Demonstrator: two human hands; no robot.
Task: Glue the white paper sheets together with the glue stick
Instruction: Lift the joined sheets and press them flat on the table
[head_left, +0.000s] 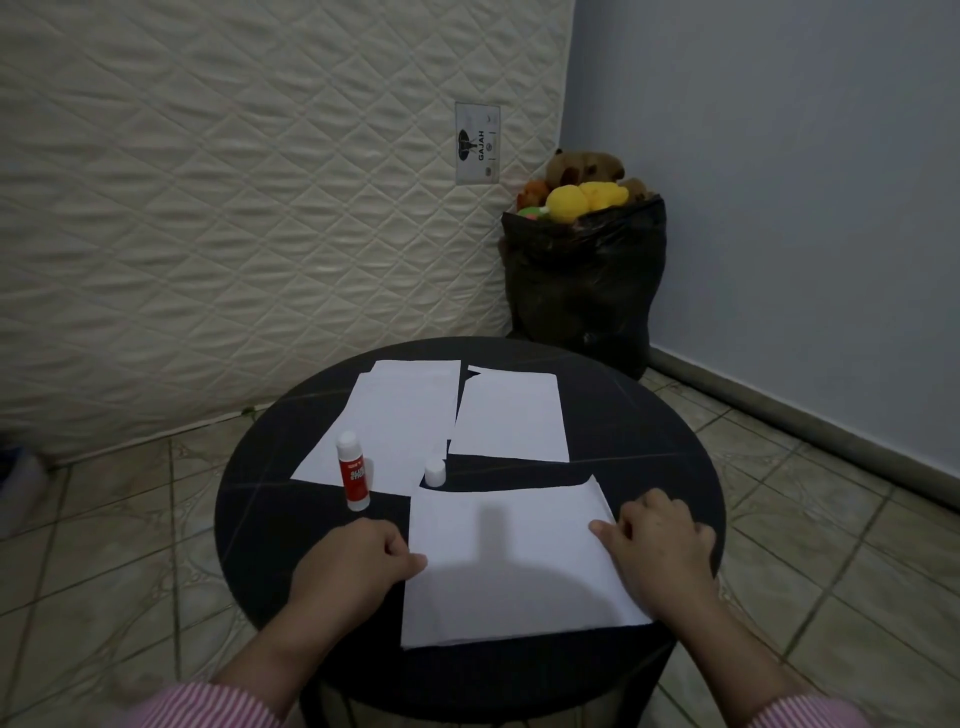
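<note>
- Risk, as I judge it: the near paper stack (511, 564) looks like at least 2 sheets, with a second edge showing along its right side. If either hand pushes sideways instead of straight down, the sheets could slide out of line while any glue between them is wet, and they would bond crooked.
- The glue stick (353, 475) stands upright and uncapped on the near corner of the far-left sheets (392, 426), its cap (435, 471) just beside it on the black round tabletop (649, 447). A reach from the left hand could tip it, and an exposed tip may smear those sheets or dry out.
- The near stack's front edge lies close to the tabletop rim, so a tug towards the body could drag it over.
- A third sheet (511, 418) lies apart at the far right, untouched.
- Left hand (358, 558): fingers curled loosely, fingertips touching the left edge of the near stack. It appears to steady or pinch the edge; I cannot tell which.
- Right hand (657, 540): half-curled, resting on the stack's right edge with fingertips on the paper. It is pressing, not lifting anything.
</note>
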